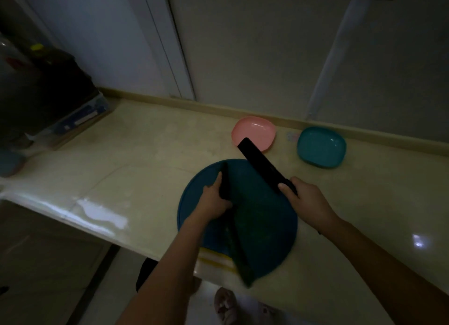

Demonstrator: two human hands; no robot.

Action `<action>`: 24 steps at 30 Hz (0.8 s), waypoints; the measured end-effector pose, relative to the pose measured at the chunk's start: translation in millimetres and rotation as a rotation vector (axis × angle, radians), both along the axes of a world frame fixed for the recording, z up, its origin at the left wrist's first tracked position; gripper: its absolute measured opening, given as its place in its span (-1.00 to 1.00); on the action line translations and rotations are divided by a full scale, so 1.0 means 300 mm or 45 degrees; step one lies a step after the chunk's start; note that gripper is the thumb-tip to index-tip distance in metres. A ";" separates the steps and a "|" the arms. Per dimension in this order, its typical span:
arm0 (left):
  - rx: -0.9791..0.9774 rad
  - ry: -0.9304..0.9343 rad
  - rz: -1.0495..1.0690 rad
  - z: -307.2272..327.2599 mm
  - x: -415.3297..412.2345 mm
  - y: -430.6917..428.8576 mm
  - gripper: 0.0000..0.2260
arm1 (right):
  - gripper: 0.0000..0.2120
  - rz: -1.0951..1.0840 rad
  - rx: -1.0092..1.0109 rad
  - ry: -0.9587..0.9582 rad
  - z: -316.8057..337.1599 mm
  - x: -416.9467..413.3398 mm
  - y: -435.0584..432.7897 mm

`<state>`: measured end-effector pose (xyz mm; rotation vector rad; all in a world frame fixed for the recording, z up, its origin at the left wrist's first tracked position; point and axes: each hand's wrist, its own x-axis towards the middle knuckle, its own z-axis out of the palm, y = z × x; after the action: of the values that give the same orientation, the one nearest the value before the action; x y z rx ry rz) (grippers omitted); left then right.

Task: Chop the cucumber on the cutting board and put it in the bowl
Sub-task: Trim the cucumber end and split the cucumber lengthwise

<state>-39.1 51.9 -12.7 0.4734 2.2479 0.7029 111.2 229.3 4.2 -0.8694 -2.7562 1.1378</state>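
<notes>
A long dark green cucumber (239,259) lies across the round blue cutting board (267,232), its near end hanging past the counter edge. My left hand (213,201) grips the cucumber near its far end. My right hand (306,203) holds the handle of a black cleaver (261,164), whose blade is raised over the board's far right side, pointing towards the pink bowl (254,133). A teal bowl (322,146) sits to the right of the pink one. Both bowls look empty.
The pale counter (145,159) runs against a wall with a low backsplash. A dark bag and a box (60,101) stand at the left end. Something yellow (213,258) peeks from under the board's near edge. The scene is dim.
</notes>
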 end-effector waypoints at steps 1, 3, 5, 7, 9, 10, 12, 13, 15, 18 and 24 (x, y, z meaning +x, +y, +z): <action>-0.044 0.016 -0.103 0.000 -0.008 -0.018 -0.16 | -0.75 0.024 0.013 -0.014 -0.003 -0.005 -0.001; -0.087 0.063 -0.187 0.000 -0.022 -0.040 -0.18 | -0.74 0.077 0.036 -0.047 -0.014 -0.016 -0.011; -0.060 0.123 -0.209 -0.008 -0.028 -0.051 -0.23 | -0.71 0.123 0.064 -0.062 -0.024 -0.028 -0.031; 0.000 0.155 -0.176 -0.020 -0.019 -0.058 -0.28 | -0.71 0.183 0.105 -0.077 -0.028 -0.043 -0.052; 0.108 0.124 -0.019 -0.042 0.003 -0.060 -0.34 | -0.72 0.253 0.143 -0.101 -0.029 -0.058 -0.071; 0.179 0.114 0.071 -0.054 0.016 -0.060 -0.38 | -0.72 0.284 0.165 -0.117 -0.031 -0.065 -0.078; 0.311 0.176 0.204 -0.082 0.040 -0.055 -0.48 | -0.73 0.337 0.225 -0.143 -0.037 -0.079 -0.087; 0.355 0.236 0.238 -0.097 0.051 -0.051 -0.54 | -0.73 0.363 0.263 -0.162 -0.040 -0.086 -0.089; 0.381 0.346 0.270 -0.120 0.071 -0.042 -0.59 | -0.73 0.414 0.344 -0.207 -0.045 -0.098 -0.087; 0.346 0.484 0.235 -0.141 0.085 -0.036 -0.60 | -0.71 0.471 0.487 -0.252 -0.059 -0.106 -0.082; 0.305 0.605 0.129 -0.147 0.088 -0.033 -0.57 | -0.70 0.533 0.614 -0.290 -0.079 -0.112 -0.080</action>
<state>-12.6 42.0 -56.8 0.7067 2.6553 1.0032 77.7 205.4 -19.4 -0.3956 -3.2810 0.3606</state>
